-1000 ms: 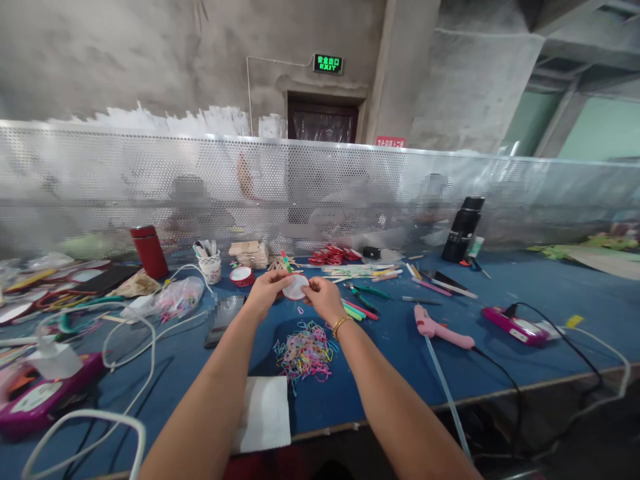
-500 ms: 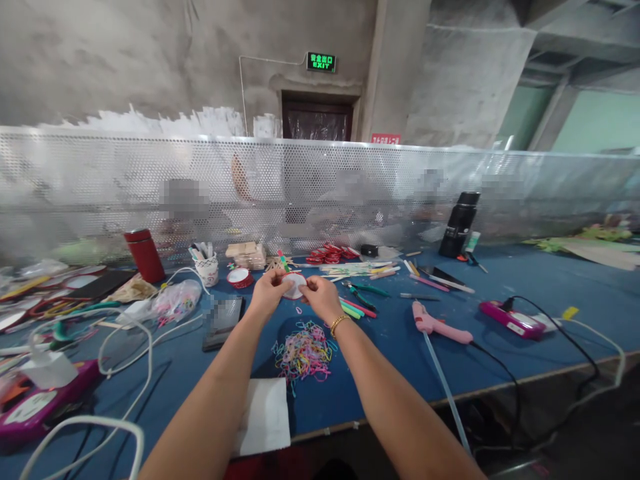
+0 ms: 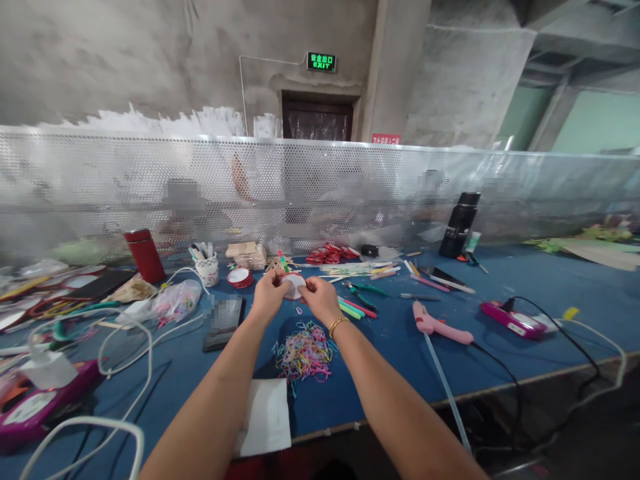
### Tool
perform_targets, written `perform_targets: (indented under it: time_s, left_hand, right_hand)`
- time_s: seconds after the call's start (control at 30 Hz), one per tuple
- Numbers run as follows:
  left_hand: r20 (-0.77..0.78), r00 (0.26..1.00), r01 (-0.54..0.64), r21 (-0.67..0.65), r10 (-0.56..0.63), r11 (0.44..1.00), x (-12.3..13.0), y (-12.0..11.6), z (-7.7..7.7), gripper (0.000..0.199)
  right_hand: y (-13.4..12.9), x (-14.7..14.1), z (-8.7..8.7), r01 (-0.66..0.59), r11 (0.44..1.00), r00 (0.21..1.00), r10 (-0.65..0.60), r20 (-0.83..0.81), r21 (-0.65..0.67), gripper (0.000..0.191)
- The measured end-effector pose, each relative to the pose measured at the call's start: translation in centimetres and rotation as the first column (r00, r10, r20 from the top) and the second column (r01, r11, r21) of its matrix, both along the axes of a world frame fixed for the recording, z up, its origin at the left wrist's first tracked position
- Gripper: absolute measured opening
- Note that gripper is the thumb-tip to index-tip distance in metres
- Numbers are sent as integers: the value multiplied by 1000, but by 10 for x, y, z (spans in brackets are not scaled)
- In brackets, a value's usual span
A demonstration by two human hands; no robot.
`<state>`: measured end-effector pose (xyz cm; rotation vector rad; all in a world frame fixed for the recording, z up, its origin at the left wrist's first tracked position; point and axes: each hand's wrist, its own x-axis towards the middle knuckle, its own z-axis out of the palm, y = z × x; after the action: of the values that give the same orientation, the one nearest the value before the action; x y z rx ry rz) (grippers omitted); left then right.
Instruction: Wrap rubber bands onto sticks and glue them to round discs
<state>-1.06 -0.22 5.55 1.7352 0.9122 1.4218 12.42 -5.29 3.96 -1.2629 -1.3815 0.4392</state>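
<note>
A small round white disc with a red rim (image 3: pixel 293 286) is held up between my two hands, above the blue table (image 3: pixel 400 360). My left hand (image 3: pixel 270 293) pinches its left edge, and my right hand (image 3: pixel 320 298) grips the right edge. Just behind the disc, a green and red strip (image 3: pixel 283 260) sticks up; what it is fixed to is hidden. Below my hands lies a pile of colourful small loops (image 3: pixel 306 352), with one pink loop (image 3: pixel 299 311) apart from it. A similar red-rimmed round piece (image 3: pixel 240 277) sits left of my left hand.
Pliers (image 3: pixel 360 293) and coloured sticks lie right of my hands, then a pink glue gun (image 3: pixel 440 328) and a purple power strip (image 3: pixel 515 320). A phone (image 3: pixel 224 323), white cup (image 3: pixel 206 268), red flask (image 3: pixel 145 255) and cables occupy the left. A perforated screen (image 3: pixel 320 193) stands behind.
</note>
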Motion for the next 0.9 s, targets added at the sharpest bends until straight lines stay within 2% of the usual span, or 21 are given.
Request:
perform_targets:
  time_s: [0.27, 0.5, 0.57, 0.73, 0.9]
  left_hand:
    - [47, 998, 47, -47, -45, 998, -1, 1, 2, 25]
    - [119, 989, 100, -101, -88, 990, -7, -1, 7, 27]
    - [123, 988, 110, -111, -97, 988, -8, -2, 9, 27]
    - [129, 988, 98, -135, -80, 986, -9, -1, 7, 28]
    - [112, 989, 108, -144, -92, 984, -9, 0, 5, 31]
  right_hand:
    - [1, -1, -1, -7, 1000, 1000, 7, 0, 16, 14]
    - [-4, -2, 3, -105, 994, 993, 105, -59, 3, 21]
    - [-3, 0, 4, -83, 996, 995, 84, -61, 10, 26]
    - [1, 6, 3, 64, 996, 998, -65, 10, 66, 27]
    - [-1, 7, 3, 94, 991, 994, -99, 53, 94, 23]
